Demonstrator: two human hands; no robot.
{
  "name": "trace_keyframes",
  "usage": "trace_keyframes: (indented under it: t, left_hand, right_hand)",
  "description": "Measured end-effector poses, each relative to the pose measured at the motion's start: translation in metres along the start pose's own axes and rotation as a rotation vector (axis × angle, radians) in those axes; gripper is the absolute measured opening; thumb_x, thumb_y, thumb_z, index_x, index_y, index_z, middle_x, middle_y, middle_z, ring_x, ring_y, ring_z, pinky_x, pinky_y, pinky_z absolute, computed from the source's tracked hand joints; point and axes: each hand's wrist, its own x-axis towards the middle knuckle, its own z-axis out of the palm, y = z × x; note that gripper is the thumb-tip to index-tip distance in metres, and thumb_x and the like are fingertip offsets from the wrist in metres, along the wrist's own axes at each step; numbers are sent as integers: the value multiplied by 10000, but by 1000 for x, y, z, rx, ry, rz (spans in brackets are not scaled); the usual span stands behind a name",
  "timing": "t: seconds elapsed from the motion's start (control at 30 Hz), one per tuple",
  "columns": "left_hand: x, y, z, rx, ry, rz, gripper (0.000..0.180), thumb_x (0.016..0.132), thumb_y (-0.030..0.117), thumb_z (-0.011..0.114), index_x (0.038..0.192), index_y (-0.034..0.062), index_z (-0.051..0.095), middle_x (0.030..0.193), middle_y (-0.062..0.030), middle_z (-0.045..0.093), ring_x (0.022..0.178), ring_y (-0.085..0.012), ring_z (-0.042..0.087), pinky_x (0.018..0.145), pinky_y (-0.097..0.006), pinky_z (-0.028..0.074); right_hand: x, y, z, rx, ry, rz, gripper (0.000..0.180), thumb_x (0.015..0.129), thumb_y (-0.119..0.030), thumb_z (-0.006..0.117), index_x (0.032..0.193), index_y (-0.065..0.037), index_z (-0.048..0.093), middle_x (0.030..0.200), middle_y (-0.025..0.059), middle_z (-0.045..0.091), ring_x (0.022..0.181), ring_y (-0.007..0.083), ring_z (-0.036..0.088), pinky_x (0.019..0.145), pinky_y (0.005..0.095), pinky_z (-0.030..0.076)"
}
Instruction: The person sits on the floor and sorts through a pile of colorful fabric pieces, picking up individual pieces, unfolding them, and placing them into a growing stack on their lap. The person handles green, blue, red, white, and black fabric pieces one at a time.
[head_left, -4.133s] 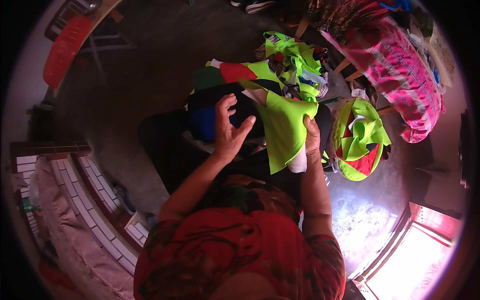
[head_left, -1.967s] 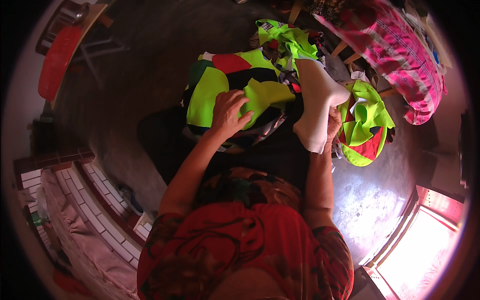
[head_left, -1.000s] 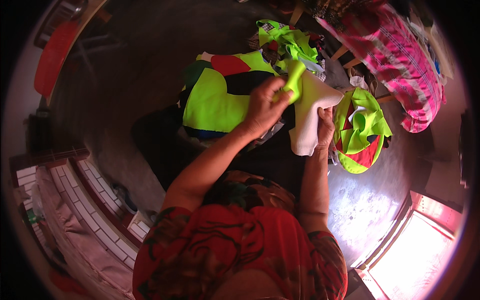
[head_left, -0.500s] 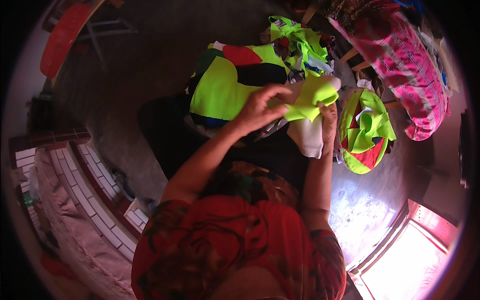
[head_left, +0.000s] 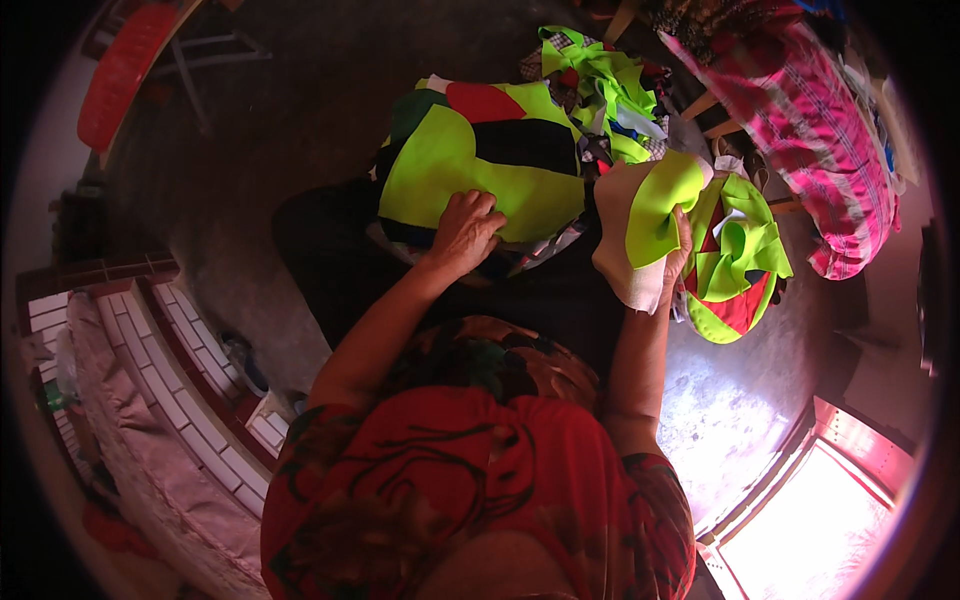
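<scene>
A patchwork cloth piece (head_left: 540, 190) of neon yellow-green, black, red and dark green lies over my lap, bulging like a cushion. My left hand (head_left: 465, 232) is at its near edge, fingers curled down against the cloth; the fingertips are partly hidden. Off to the right, my right hand (head_left: 679, 250) grips a neon yellow-green fabric scrap (head_left: 664, 205) together with a pale whitish cloth (head_left: 612, 215). The thumb lies over the yellow-green scrap, and the other fingers are mostly hidden behind.
Just right of my right hand stands a round seat or cushion (head_left: 712, 325) with yellow-green and red cloth on it. Beyond my lap is a heap of fabric scraps (head_left: 625, 95). Pink plaid cloth (head_left: 800, 130) hangs at the far right, and a red stool (head_left: 125, 75) is far left.
My left hand has left the held scraps and moved left and nearer, down onto the patchwork edge. My right hand has shifted slightly right, with the yellow-green scrap and pale cloth now spread upright.
</scene>
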Motion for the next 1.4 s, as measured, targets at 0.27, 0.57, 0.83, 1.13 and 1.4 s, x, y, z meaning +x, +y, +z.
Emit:
trace_keyframes:
  t: [0.27, 0.57, 0.83, 1.13, 1.4]
  left_hand:
    - [8, 12, -5, -177, 214, -64, 151, 664, 138, 748, 771, 116, 644, 749, -37, 557, 784, -249, 554, 705, -377, 456]
    - [-2, 19, 16, -61, 85, -47, 132, 667, 150, 736, 758, 117, 646, 709, -45, 566, 741, -253, 571, 679, -382, 463]
    - [1, 19, 29, -231, 134, -176, 148, 686, 166, 742, 781, 101, 648, 748, -64, 623, 721, -267, 601, 641, -393, 476]
    - [-1, -30, -1, -226, 398, -378, 272, 735, 153, 743, 957, 77, 605, 946, -110, 590, 913, -299, 575, 788, -376, 466]
    - [-30, -94, -4, -39, 375, -902, 432, 725, 301, 761, 1063, 77, 611, 1065, -134, 599, 1010, -317, 569, 857, -412, 467]
  right_hand:
    - [3, 0, -6, -26, -7, 19, 435, 898, -106, 537, 1324, -96, 447, 1190, 105, 591, 1064, 243, 599, 931, 395, 492]
    - [3, 1, -5, -65, -12, -7, 444, 896, -85, 532, 1331, -90, 441, 1190, 105, 591, 1061, 238, 601, 916, 388, 504]
    - [4, 0, -6, -69, -31, 26, 440, 892, -81, 531, 1324, -88, 446, 1190, 103, 591, 1058, 239, 602, 910, 388, 506]
    - [-3, 5, 12, -141, 16, -28, 451, 885, -117, 548, 1324, -99, 445, 1176, 100, 594, 1046, 241, 602, 894, 390, 512]
    - [-2, 6, 12, -182, 24, -41, 383, 908, -164, 539, 1279, -77, 492, 1160, 122, 614, 1041, 267, 614, 902, 417, 512]
